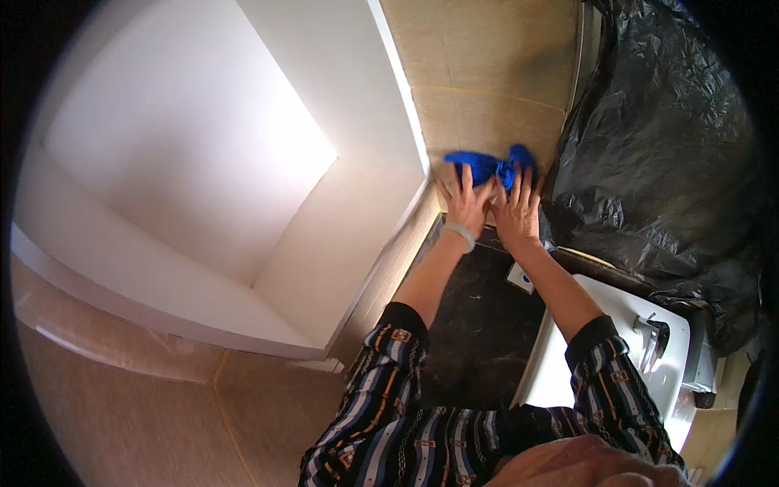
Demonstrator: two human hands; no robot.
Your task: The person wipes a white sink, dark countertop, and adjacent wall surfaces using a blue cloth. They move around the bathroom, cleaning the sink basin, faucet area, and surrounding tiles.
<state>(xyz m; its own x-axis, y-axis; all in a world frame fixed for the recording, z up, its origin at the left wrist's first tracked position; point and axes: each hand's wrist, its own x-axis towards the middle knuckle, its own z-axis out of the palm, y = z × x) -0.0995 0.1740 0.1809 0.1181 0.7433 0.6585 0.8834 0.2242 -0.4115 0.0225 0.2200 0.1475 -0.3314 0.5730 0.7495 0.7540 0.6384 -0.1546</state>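
Note:
A crumpled blue cloth (pixel 481 167) lies against the beige tiled surface (pixel 493 115), between a white frame and black plastic sheeting. My left hand (pixel 467 201), with a pale bracelet at the wrist, presses on the cloth's left part with fingers spread. Beside it, my right hand (pixel 517 210) rests its fingertips on the cloth's right part. The two thumbs are close together below the knot-like bunch in its middle. Both hands lie flat on it, and whether any finger grips the fabric is hard to see.
A deep white recess (pixel 292 207) with a projecting edge is at the left. Crinkled black plastic sheeting (pixel 657 158) hangs at the right. Below are a white washbasin (pixel 614 292) with a metal tap (pixel 652 341), a dark tiled floor (pixel 481 341) and a small square floor drain (pixel 520 279).

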